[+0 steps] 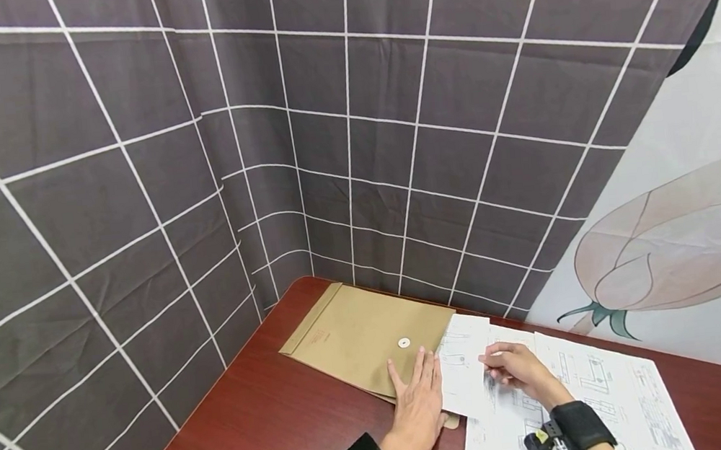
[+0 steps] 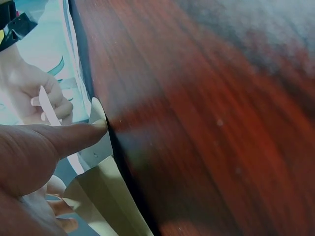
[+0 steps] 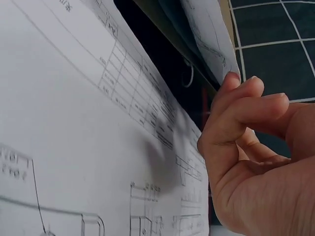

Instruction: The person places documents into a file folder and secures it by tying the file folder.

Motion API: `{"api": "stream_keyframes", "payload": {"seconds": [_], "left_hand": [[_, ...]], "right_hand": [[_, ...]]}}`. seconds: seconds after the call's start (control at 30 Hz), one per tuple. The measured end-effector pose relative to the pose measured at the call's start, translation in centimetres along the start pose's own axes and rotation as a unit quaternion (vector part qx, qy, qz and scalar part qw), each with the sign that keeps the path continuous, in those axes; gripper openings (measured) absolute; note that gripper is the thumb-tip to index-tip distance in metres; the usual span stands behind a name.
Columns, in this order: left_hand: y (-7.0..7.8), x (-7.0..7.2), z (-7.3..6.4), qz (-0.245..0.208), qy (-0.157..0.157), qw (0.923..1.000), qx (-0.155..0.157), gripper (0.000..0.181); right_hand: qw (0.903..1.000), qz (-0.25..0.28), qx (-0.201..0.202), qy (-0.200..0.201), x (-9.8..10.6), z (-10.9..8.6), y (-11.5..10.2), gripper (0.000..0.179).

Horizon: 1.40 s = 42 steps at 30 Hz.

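A brown paper document envelope (image 1: 364, 333) with a white round button lies near the table's back corner. My left hand (image 1: 417, 411) rests on its right end, fingers straight and slightly spread. In the left wrist view, the left thumb (image 2: 74, 140) presses on a rounded tab beside the folded brown paper (image 2: 106, 196) of the envelope's open end. My right hand (image 1: 514, 369) pinches the right edge of a white drawing sheet (image 1: 464, 389), whose left side meets the envelope's mouth. The curled right-hand fingers (image 3: 224, 132) show up close in the right wrist view.
Several printed technical drawings (image 1: 610, 382) overlap on the right of the reddish-brown table (image 1: 257, 438). A dark gridded curtain (image 1: 326, 134) stands behind and to the left. On the right hangs a white cloth (image 1: 669, 115) with a printed flower bud.
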<state>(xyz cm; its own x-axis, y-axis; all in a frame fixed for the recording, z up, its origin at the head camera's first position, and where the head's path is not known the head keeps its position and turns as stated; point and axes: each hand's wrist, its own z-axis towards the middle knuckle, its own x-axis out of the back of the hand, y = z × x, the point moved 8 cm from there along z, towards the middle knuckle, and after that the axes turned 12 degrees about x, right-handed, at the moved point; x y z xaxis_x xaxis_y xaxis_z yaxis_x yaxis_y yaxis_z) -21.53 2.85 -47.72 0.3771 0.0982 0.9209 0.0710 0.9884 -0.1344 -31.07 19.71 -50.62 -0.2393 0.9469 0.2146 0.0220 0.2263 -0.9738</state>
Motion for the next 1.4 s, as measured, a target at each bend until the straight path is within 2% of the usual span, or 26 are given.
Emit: {"api": "stream_keyframes", "payload": {"seconds": [0.37,0.63,0.87,1.2,1.4], "left_hand": [[0.0,-0.2,-0.1,0.002,0.005,1.0000,0.006,0.094],[-0.1,-0.1,-0.2,-0.013,0.003,0.9998,0.012,0.095],[0.0,-0.1,-0.1,-0.014,0.001,0.9998,0.011,0.096],[0.0,0.1,-0.2,-0.007,0.014,0.9999,0.007,0.094],[0.0,0.1,-0.2,-0.006,0.004,0.9999,0.007,0.093]], "right_hand": [[0.9993,-0.021,0.001,0.032,-1.0,0.2,0.0,0.014],[0.9989,0.040,-0.001,0.024,-2.0,0.8,0.2,0.013],[0.9985,0.045,-0.004,0.031,-2.4,1.0,0.0,0.014],[0.9985,0.032,0.034,0.028,-3.2,1.2,-1.3,0.016],[0.9977,0.019,0.042,0.050,-3.5,1.2,-1.8,0.014]]}}
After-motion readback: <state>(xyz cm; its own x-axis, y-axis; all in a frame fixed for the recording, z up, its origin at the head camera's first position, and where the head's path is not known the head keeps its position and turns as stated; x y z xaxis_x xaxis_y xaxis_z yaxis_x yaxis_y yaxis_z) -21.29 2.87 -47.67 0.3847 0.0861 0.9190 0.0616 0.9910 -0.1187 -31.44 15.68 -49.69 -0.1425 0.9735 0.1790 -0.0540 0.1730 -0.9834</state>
